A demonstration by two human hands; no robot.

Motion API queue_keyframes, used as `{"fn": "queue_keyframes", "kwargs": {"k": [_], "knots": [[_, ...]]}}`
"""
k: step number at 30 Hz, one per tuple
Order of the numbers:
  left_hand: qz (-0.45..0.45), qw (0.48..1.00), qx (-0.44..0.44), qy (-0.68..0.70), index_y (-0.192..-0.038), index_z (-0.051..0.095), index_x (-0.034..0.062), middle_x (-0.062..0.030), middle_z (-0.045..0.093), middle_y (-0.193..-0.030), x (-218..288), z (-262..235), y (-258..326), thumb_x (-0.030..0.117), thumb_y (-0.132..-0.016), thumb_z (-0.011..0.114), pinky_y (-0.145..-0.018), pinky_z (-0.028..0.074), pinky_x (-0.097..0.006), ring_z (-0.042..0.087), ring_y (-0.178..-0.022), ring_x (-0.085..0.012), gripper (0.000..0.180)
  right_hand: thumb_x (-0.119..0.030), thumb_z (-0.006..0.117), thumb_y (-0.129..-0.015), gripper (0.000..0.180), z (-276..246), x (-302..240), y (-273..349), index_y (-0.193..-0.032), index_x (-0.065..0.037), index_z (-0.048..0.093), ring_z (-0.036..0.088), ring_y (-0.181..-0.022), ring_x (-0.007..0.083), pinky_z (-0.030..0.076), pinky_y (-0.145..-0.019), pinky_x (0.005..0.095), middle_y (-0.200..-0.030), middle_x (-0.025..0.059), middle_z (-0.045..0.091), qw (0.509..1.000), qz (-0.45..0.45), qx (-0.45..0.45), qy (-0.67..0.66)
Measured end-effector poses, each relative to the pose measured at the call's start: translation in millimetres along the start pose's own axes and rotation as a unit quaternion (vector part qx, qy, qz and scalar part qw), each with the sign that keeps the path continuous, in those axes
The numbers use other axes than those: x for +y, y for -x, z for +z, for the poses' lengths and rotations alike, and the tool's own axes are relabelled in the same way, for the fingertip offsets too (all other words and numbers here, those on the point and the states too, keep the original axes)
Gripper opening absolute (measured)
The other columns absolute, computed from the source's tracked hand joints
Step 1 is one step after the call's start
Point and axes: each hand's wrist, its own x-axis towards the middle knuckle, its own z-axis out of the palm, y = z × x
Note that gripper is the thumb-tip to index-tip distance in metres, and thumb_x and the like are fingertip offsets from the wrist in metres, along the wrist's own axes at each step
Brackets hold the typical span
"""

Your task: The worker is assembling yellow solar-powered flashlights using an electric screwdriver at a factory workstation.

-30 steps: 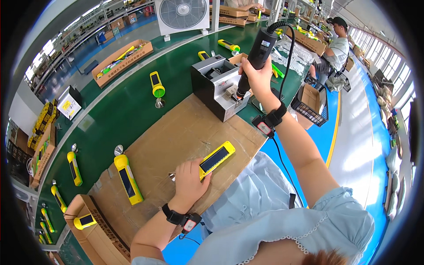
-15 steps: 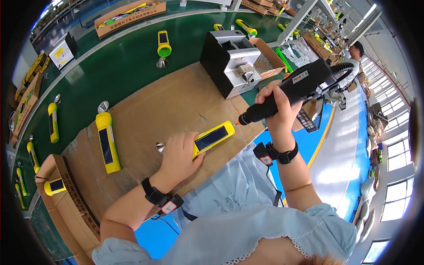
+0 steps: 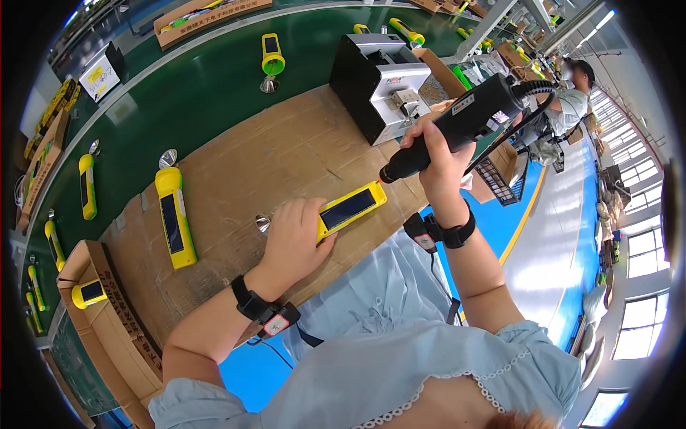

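Note:
My left hand [image 3: 294,237] is closed over a yellow flashlight [image 3: 351,209] with a dark solar panel, pressing it on the cardboard sheet [image 3: 250,154]. A silvery reflector cup [image 3: 264,224] shows beside that hand, at the flashlight's head end. In my right hand [image 3: 444,161] is a black electric screwdriver [image 3: 457,123], gripped round its body, with a cord curving from its back. Its orange-ringed tip meets the flashlight's far right corner; whether it sits in a screw there is too small to tell. Another yellow flashlight [image 3: 175,218] lies left of my hand, reflector up.
A black and silver machine [image 3: 382,86] stands at the sheet's far right, beside a small carton [image 3: 446,75] of tiny parts. An open cardboard box [image 3: 118,336] sits at lower left. Several flashlights rest along the green conveyor [image 3: 193,107]. A co-worker [image 3: 575,96] is at far right.
The screwdriver has come left and its tip now reaches the flashlight's corner, where a gap was before. My left hand keeps its hold on the flashlight.

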Motion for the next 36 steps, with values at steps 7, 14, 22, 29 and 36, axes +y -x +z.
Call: {"fn": "queue_keyframes", "kwargs": {"k": [7,14,22,29,36], "knots": [[-0.002,1.0,0.008,-0.005,-0.108,0.05,0.002,-0.0167,0.055,-0.096,-1.2,0.7,-0.1,0.016,-0.069,0.074,-0.077,0.041,-0.042,0.052,-0.088,-0.0351,0.049,-0.002,0.055,-0.081,0.032,5.9,10.4,1.4,-0.108,-0.001,0.039,0.056,-0.059,0.0205,0.05,-0.057,0.0344,-0.068,0.0109,0.054,0.996,0.02,-0.086,0.02],[-0.02,1.0,-0.004,-0.002,-0.108,0.05,0.0027,-0.016,0.056,-0.096,1.5,-0.6,-1.2,0.016,-0.069,0.075,-0.077,0.041,-0.042,0.052,-0.088,-0.0348,0.049,-0.001,0.055,-0.079,0.032,5.0,12.6,-3.5,-0.107,0.0,0.038,0.056,-0.058,0.0201,0.049,-0.056,0.0344,-0.068,0.0105,0.055,0.992,0.037,-0.115,0.023],[-0.007,1.0,0.008,-0.002,-0.109,0.049,0.0022,-0.0162,0.055,-0.096,-0.4,0.1,-0.4,0.015,-0.069,0.073,-0.077,0.04,-0.042,0.051,-0.088,-0.035,0.049,-0.001,0.054,-0.081,0.038,0.1,4.9,-9.5,-0.114,0.001,0.036,0.057,-0.059,0.0224,0.049,-0.056,0.034,-0.07,0.0123,0.055,0.999,-0.015,-0.027,-0.018],[0.038,0.999,-0.004,0.036,-0.112,0.048,0.0005,-0.0199,0.053,-0.097,1.4,-2.7,0.1,0.008,-0.069,0.066,-0.078,0.04,-0.043,0.05,-0.088,-0.0366,0.048,-0.001,0.061,-0.082,0.035,-27.8,-9.5,-83.1,-0.104,-0.003,0.035,0.058,-0.057,0.0208,0.05,-0.055,0.0328,-0.072,0.0128,0.057,0.972,-0.201,0.117,0.016],[0.046,0.998,-0.006,0.045,-0.115,0.047,-0.0008,-0.0192,0.053,-0.099,-3.9,2.6,5.2,0.013,-0.07,0.067,-0.08,0.039,-0.044,0.049,-0.09,-0.0359,0.052,-0.001,0.061,-0.083,0.033,-27.2,12.5,-107.1,-0.102,-0.005,0.034,0.057,-0.053,0.0186,0.049,-0.05,0.0309,-0.071,0.0099,0.054,0.979,-0.171,0.093,0.057]]}}
